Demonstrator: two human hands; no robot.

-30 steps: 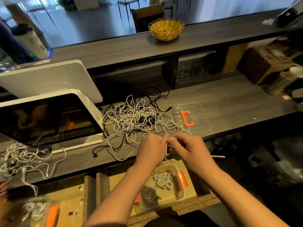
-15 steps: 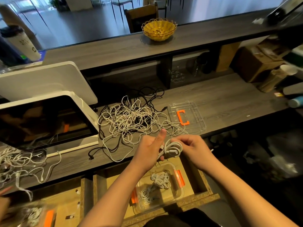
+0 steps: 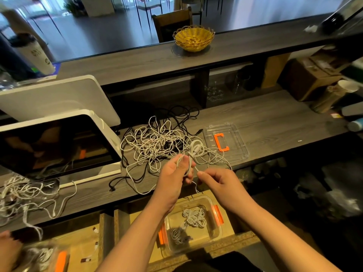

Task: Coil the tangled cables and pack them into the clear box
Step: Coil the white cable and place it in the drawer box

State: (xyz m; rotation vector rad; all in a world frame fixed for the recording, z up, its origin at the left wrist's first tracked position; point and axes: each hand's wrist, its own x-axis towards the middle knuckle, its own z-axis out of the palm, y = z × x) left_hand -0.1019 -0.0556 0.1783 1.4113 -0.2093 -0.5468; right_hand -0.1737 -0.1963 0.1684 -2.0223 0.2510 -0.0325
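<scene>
Head view looks down on a long grey wood-grain bench (image 3: pixel 275 118), matte and flat, with a glossy dark monitor (image 3: pixel 55 146) at its left. Across the bench's middle sprawls the tangle of cables (image 3: pixel 155 142): thin, limp white cords looped over a few black ones, no clear long axis. Right of the tangle lies a clear lid (image 3: pixel 231 154), rigid plastic with an orange clip. Below the bench edge, nearest the person, sits the clear box (image 3: pixel 216 230), a hard transparent tub with orange latches, already holding two small white coils.

Directly above that box the left hand (image 3: pixel 174 173) grips a small white coil (image 3: pixel 196 148), fingers curled round its waist so the loops stand up and away from the person. The right hand (image 3: pixel 218 181), just beside it, pinches the coil's loose tail (image 3: pixel 195 168) between thumb and forefinger. The tail runs short and slanted between the two hands; the right hand is the nearer one to wrap or tuck it, I judge, before the bundle drops straight down into the box.
</scene>
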